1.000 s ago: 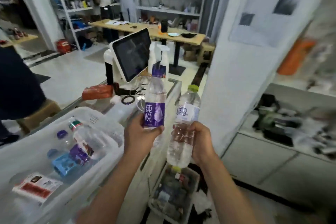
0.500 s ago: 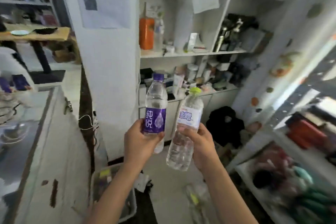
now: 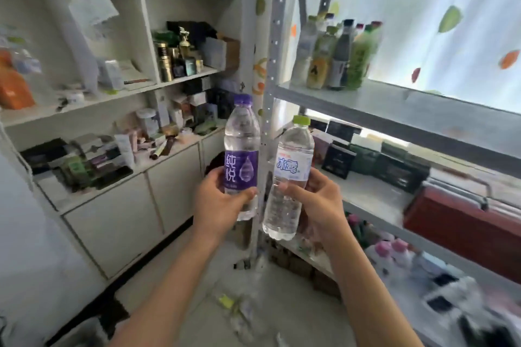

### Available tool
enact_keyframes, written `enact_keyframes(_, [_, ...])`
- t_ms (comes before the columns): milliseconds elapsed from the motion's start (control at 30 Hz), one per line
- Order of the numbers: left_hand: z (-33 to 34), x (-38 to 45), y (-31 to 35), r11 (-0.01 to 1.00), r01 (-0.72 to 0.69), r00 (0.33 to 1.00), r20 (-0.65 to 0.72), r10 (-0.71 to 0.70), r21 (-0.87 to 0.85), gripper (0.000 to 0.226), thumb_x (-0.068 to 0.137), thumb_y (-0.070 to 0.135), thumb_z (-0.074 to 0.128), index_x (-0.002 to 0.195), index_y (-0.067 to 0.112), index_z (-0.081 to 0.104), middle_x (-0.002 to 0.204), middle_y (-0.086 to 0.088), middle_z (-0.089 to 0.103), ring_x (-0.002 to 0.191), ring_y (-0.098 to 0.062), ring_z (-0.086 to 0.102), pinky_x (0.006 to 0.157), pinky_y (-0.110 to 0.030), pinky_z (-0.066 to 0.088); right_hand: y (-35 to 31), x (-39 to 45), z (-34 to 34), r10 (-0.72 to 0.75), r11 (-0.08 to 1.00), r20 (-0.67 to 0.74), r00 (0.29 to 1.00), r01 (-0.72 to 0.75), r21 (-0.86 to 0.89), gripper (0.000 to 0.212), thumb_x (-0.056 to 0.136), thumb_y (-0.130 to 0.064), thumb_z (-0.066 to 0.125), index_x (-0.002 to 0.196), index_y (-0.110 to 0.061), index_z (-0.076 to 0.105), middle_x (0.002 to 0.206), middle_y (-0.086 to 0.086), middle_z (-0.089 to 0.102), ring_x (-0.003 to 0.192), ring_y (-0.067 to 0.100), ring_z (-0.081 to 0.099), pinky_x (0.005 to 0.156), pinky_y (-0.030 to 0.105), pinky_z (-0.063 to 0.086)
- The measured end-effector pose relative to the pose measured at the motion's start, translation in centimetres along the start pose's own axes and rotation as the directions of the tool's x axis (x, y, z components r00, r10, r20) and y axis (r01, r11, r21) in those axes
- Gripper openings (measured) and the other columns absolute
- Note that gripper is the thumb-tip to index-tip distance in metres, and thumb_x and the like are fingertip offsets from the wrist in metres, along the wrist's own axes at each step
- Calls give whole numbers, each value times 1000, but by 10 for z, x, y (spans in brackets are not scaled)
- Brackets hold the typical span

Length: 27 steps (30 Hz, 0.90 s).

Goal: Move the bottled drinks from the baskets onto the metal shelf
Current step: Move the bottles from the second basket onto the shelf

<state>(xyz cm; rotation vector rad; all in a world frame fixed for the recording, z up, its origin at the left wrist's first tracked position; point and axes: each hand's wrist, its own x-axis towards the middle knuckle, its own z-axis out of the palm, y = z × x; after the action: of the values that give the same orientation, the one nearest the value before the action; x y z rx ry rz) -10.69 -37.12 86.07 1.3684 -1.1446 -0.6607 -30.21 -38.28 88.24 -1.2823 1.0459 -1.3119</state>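
My left hand point(image 3: 217, 203) grips a clear water bottle with a purple cap and purple label point(image 3: 241, 155), held upright. My right hand point(image 3: 318, 203) grips a second clear water bottle with a green cap and white label point(image 3: 290, 172), tilted slightly left. Both bottles are side by side in front of me, close to the grey upright of the metal shelf point(image 3: 394, 104). On that shelf's upper level several bottled drinks point(image 3: 338, 59) stand grouped at its left end. No basket is in view.
White wall shelving and cabinets point(image 3: 118, 197) full of small boxes and tubes fill the left. Dark boxes point(image 3: 375, 160) and a red case point(image 3: 462, 220) lie on the metal shelf's middle level. Pink-capped bottles point(image 3: 392, 251) sit lower. Litter lies on the floor.
The view has swung right from the counter and baskets to the metal shelf. Both hands still hold their bottles in the same way in front of me.
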Motion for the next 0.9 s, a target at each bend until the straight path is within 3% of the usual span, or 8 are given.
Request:
enact_keyframes(100, [61, -1, 15, 1000, 3, 998, 64, -1, -25, 55, 56, 29, 93, 101, 39, 63, 91, 17, 73, 82, 0, 70, 75, -33, 58, -8, 7, -61, -16, 1000, -64, 998, 16, -9, 42, 71, -9, 87, 107, -25, 73, 101, -1, 77, 92, 20, 75, 73, 26, 60])
enact_keyframes(200, [114, 1, 28, 999, -7, 994, 108, 11, -46, 57, 57, 26, 92, 107, 31, 65, 94, 14, 73, 84, -1, 70, 80, -39, 59, -17, 21, -108, -43, 997, -107, 993, 36, -64, 44, 71, -10, 87, 111, -21, 72, 100, -4, 77, 91, 15, 75, 74, 24, 59])
enact_keyframes(367, [181, 9, 52, 996, -29, 987, 154, 42, -84, 59, 60, 20, 92, 109, 32, 62, 97, 12, 72, 87, -1, 69, 83, -35, 58, -31, 47, -165, -99, 991, -148, 984, 84, -107, 42, 71, -8, 87, 110, -17, 72, 96, -5, 78, 87, 13, 75, 69, 17, 56])
enact_keyframes(467, [209, 25, 62, 993, -58, 981, 178, 76, -104, 54, 59, 18, 93, 97, 42, 61, 93, 17, 72, 86, 1, 68, 79, -27, 56, -38, 68, -187, -129, 987, -158, 979, 111, -117, 41, 71, -10, 87, 109, -17, 72, 96, -3, 78, 88, 15, 75, 71, 19, 56])
enact_keyframes(600, [236, 56, 71, 988, -72, 976, 196, 97, -135, 53, 59, 18, 92, 99, 39, 63, 92, 18, 72, 85, 1, 68, 81, -30, 57, -45, 101, -202, -147, 983, -191, 971, 122, -137, 42, 70, -12, 88, 107, -23, 71, 95, -6, 77, 86, 11, 74, 68, 14, 55])
enact_keyframes(767, [261, 118, 79, 983, -105, 960, 242, 140, -152, 58, 59, 24, 92, 106, 36, 60, 94, 17, 72, 86, 0, 68, 83, -36, 58, -57, 155, -204, -198, 967, -238, 951, 151, -205, 39, 71, -17, 88, 107, -23, 71, 97, -6, 77, 86, 13, 75, 72, 24, 58])
enact_keyframes(900, [276, 175, 86, 977, -168, 949, 245, 197, -134, 65, 58, 32, 91, 113, 33, 58, 98, 21, 68, 86, 9, 64, 78, -21, 53, -68, 206, -200, -238, 957, -264, 935, 179, -230, 40, 72, -14, 87, 108, -21, 72, 99, -4, 77, 90, 17, 75, 79, 36, 59])
